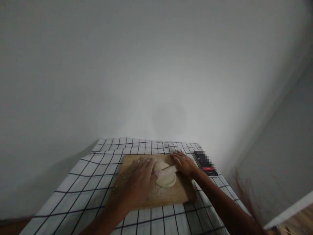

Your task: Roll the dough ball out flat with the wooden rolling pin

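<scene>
On my right: dark phone (202, 160), partly pixelated, lying on checked cloth (91, 186). I see grey wall (156, 71) ahead, wood floor (299, 223) lower right.

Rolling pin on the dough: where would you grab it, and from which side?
Probably at both ends, palms coming down from above: the rolling pin is a slim rod lying crosswise with its middle over the dough. The left hand and right hand sit toward its opposite ends; their exact contact is hidden.
</scene>
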Available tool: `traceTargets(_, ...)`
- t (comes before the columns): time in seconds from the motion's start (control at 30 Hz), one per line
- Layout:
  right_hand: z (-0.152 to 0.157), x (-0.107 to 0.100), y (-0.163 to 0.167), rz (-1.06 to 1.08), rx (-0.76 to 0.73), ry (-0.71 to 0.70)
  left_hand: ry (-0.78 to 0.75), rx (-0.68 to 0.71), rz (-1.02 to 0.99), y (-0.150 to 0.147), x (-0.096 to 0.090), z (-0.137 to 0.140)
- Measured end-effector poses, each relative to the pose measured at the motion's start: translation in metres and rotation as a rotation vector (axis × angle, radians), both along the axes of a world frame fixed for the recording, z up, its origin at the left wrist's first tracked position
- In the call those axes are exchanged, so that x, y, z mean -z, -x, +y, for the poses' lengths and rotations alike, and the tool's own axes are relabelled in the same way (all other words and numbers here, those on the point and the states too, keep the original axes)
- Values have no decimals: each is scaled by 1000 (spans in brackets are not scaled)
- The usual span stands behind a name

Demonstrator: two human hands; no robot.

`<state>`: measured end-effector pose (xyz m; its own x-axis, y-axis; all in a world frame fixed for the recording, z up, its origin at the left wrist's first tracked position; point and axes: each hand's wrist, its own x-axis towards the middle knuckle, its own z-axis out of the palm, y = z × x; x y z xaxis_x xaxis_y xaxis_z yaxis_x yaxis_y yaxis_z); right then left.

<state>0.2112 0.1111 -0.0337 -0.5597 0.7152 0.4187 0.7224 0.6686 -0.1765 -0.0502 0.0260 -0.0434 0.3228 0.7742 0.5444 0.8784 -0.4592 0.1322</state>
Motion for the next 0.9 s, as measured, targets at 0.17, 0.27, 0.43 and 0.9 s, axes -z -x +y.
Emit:
traceTargets(0.17,-68,5,-18,89,87,5,33,41,41,1,-7,1)
traceTargets(0.27,-113,9,-16,126,159,13,73,102,57,3,-10,-5)
traceTargets(0.43,-144,16,-13,75,180,-12,41,200,88,7,-6,-15)
traceTargets(0.9,21,-11,26,33,160,23,47,-6,-106,-1,1,-2)
